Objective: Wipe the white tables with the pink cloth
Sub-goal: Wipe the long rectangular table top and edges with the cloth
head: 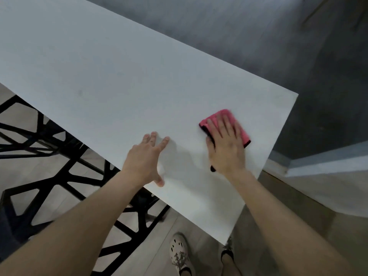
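Two bare forearms, nearest of all, reaching forward over the near long edge of the white table [99, 76]. Left hand [145, 158] open over that near edge, fingers straight and fanned apart, thumb stretched back along the edge; blurred, so contact with the tabletop impossible to confirm. Right hand [227, 148] well onto the table, close to its right-hand short end, laid palm down with fingers straight and a little apart, pressing flat on the pink cloth [244, 136]. Cloth folded, lying on the tabletop under that palm, pink showing beyond the fingertips and on both sides of the hand, dark trim along its edges and a dark scrap peeking out by the wrist. Hands near each other but apart, bare tabletop between them. Below the table's near edge, a black open-work frame [139, 216] of angular struts over pale floor [199, 236]. Just off the table's near right corner, a pale perforated shoe [180, 251] and a second foot [227, 253], partly hidden by that corner. Beyond the table's far edge, a grey wall [239, 36]
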Available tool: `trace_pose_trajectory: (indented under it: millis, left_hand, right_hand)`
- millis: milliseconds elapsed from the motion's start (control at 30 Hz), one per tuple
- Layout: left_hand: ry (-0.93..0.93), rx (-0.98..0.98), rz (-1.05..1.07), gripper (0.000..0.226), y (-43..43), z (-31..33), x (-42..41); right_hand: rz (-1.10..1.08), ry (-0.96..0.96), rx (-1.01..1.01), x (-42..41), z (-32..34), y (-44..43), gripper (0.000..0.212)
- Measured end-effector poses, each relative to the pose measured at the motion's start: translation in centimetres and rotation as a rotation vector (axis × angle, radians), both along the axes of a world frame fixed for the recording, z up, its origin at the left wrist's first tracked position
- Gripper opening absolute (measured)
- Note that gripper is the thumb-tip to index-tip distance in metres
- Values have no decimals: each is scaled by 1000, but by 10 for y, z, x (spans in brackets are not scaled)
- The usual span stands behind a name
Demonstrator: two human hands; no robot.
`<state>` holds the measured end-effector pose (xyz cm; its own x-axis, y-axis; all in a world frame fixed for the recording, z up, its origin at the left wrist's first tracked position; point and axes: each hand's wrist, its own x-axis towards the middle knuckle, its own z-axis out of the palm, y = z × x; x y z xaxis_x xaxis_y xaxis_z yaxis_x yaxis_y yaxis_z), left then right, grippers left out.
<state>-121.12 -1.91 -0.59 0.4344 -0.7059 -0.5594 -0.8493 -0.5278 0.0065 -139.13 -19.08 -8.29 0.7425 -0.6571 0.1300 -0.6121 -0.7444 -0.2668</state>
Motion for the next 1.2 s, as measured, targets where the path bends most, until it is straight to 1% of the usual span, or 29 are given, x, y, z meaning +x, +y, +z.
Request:
trace_pose_trajectory:
  millis: [33, 100, 133, 167, 200, 233, 300, 367, 433, 467, 500, 533, 600, 633, 667, 700, 733, 767, 867, 900, 933, 1000, 1067, 1133, 1200]
  left_hand:
    - [0, 15, 1, 163, -2, 2, 0]
    - [-1, 51, 5, 160, -3, 6, 0]
    - [1, 64, 12, 156, -5, 9, 0]
    - [5, 70, 26, 150, -7, 12, 0]
    - [10, 70, 42, 143, -10, 15, 0]
    - [13, 63, 63, 135, -15, 19, -1]
    - [-13, 20, 112, 118, -28, 27, -6]
    - [-48, -49, 144, 103, -43, 32, -14]
    - [-58, -113, 172, 100, -60, 31, -22]
    - [-46, -134, 178, 104, -70, 29, -26]
    - [-26, -142, 178, 112, -82, 27, -30]
    - [-5, -138, 178, 121, -94, 25, -33]
    - [14, -97, 158, 135, -119, 20, -35]
    - [9, -69, 134, 139, -131, 19, -34]
    - [2, -41, 111, 142, -140, 17, -32]
    - [2, -21, 100, 144, -147, 15, -30]
    - [9, -12, 102, 147, -150, 13, -28]
    - [15, -11, 107, 149, -152, 11, -27]
    - [8, -19, 116, 151, -151, 5, -24]
    - [4, -17, 110, 152, -151, 3, -24]
    - [1, -16, 105, 152, -151, 1, -24]
    - [-4, -20, 102, 153, -151, -1, -23]
    - [-3, -7, 99, 154, -150, -2, -23]
    - [-4, 1, 99, 154, -151, -2, -22]
    - [-8, 8, 90, 153, -151, -1, -22]
  right_hand:
    - [162, -9, 7, -1, -3, 22, 55]
    - [511, 53, 25, -15, -5, 49, 58]
    - [634, 72, 24, -26, -4, 42, 58]
    - [695, 69, 31, -36, -3, 24, 57]
    - [691, 57, 47, -44, 0, 0, 55]
    - [626, 38, 49, -51, 2, -30, 51]
    - [355, 8, 8, -61, 7, -101, 45]
    - [5, 55, 4, -59, 13, -161, 49]
    - [-264, 78, 37, -33, 11, -175, 58]
    - [-290, 78, 34, -16, 10, -165, 59]
    - [-221, 60, 13, -1, 9, -147, 58]
    - [-62, 39, -3, 7, 7, -124, 56]
    - [368, 56, -1, 2, 2, -85, 55]
    - [553, 75, -9, -9, 1, -82, 56]
    - [678, 76, -8, -21, 1, -94, 56]
    - [722, 65, 4, -31, -1, -115, 56]
    - [684, 59, 7, -41, -2, -140, 55]
    - [576, 58, -14, -47, -2, -168, 54]
    - [128, 99, -44, -33, 7, -223, 57]
    - [55, 102, -43, -13, 8, -223, 56]
    - [53, 104, -46, 11, 7, -215, 56]
    - [210, 107, -32, 59, 6, -191, 58]
    - [359, 114, -20, 84, 8, -173, 59]
    - [379, 116, -31, 75, 7, -177, 59]
    - [331, 68, -14, 34, 4, -185, 58]
